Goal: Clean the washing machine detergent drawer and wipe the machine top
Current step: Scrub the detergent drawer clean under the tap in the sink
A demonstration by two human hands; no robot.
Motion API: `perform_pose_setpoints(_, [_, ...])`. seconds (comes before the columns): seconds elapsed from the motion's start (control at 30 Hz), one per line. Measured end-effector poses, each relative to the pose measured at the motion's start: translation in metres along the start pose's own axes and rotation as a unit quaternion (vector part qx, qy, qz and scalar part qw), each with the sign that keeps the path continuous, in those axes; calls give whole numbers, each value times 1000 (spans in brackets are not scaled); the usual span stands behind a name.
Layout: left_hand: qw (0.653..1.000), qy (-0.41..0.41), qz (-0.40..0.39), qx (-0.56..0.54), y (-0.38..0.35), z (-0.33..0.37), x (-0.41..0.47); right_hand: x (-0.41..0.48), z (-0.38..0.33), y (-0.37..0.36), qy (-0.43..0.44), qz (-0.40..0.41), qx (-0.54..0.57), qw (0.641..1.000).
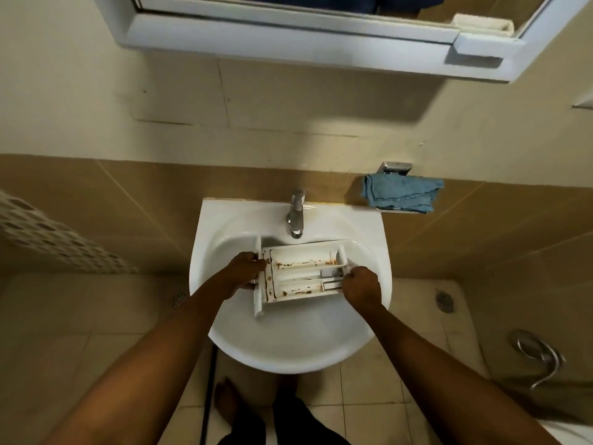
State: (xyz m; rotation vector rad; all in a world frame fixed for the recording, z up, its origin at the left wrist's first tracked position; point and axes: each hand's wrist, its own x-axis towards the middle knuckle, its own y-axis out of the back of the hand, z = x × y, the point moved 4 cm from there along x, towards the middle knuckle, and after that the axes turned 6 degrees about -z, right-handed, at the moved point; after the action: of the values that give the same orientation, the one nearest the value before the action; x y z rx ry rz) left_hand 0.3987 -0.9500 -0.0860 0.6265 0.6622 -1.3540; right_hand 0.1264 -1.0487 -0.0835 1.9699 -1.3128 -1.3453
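Observation:
A white detergent drawer (301,274) with brown rust-like stains along its compartments lies across the white sink (288,342), just below the chrome tap (296,213). My left hand (245,273) grips the drawer's left end by its front panel. My right hand (361,285) is curled round the drawer's right end. The drawer's inside faces up. No water runs from the tap.
A blue cloth (402,194) hangs on a holder on the wall right of the sink. A mirror cabinet (288,36) projects overhead. A perforated white basket (48,232) stands at the left. Floor drains (446,301) and a chrome hose (542,358) lie at the right.

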Motion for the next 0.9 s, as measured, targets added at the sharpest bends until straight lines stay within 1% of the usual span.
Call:
perform_pose_setpoints(0.13, [1000,-4,4,-7,-6,-1,7,3,-3,9,1,17,-116,993])
perform_pose_setpoints(0.23, [1000,0,2,1,-6,-3,11,7,-5,14,1,8,-156,988])
perform_pose_setpoints(0.37, [1000,2,-3,15,-4,-4,11,13,-3,18,-47,-24,-138,989])
perform_pose_setpoints(0.5, [1000,-2,13,27,-3,-6,11,11,-2,20,-55,12,-103,993])
perform_pose_setpoints(0.67, [999,-5,36,29,-5,-8,8,3,-5,16,-36,42,-94,994])
perform_pose_setpoints(0.77, [998,-12,48,31,-2,-6,3,-6,-12,15,-8,71,-120,990])
perform_pose_setpoints(0.9, [995,-18,63,76,8,-2,-3,-20,-25,9,19,101,-171,980])
